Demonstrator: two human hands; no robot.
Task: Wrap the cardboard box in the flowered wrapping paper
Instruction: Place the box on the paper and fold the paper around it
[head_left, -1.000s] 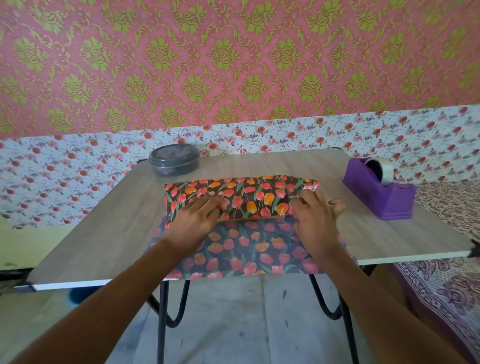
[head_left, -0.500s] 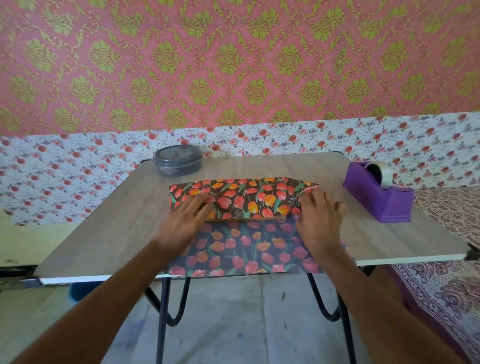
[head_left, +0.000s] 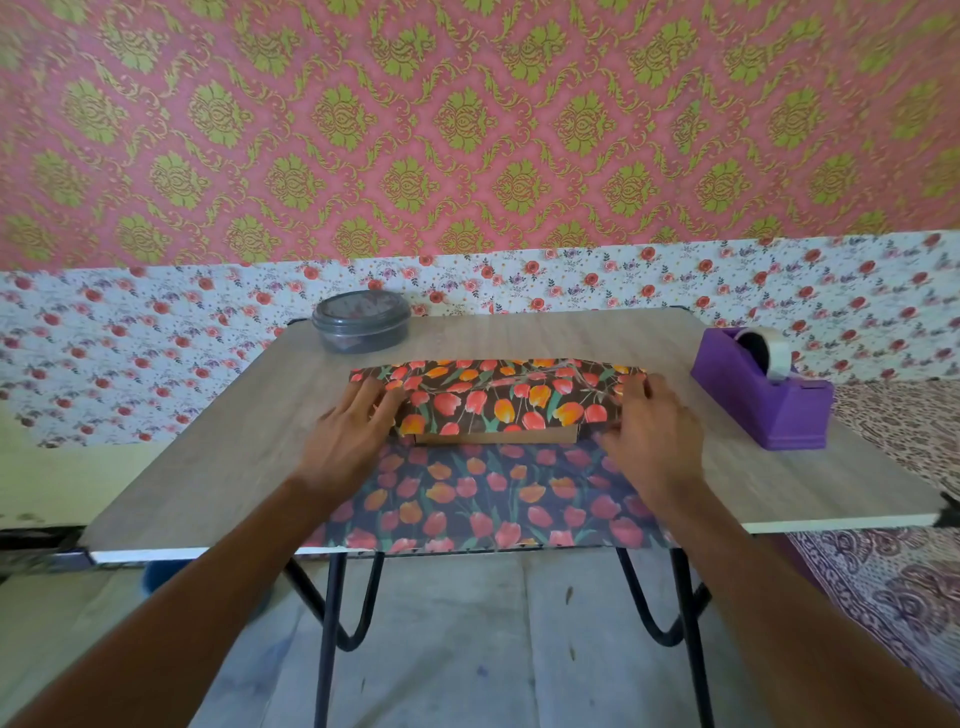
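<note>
The cardboard box (head_left: 496, 437), half covered by flowered wrapping paper (head_left: 483, 499), is set mid-tabletop (head_left: 208, 467). The paper is pressed at its ends by the left hand (head_left: 348, 436) and right hand (head_left: 654, 431), fingers straight, slightly spread.

No readable text, label, brand or number shows on anything here.

Two hands, one left hand (head_left: 348, 441) and one right hand (head_left: 654, 436), one cardboard box (head_left: 496, 437) between their fingers, one flowered wrapping paper (head_left: 488, 499) under them, one lidded container (head_left: 361, 322) beyond the left fingers, one tape dispenser (head_left: 758, 400) right of the right fingers, one table (head_left: 208, 467)
</note>
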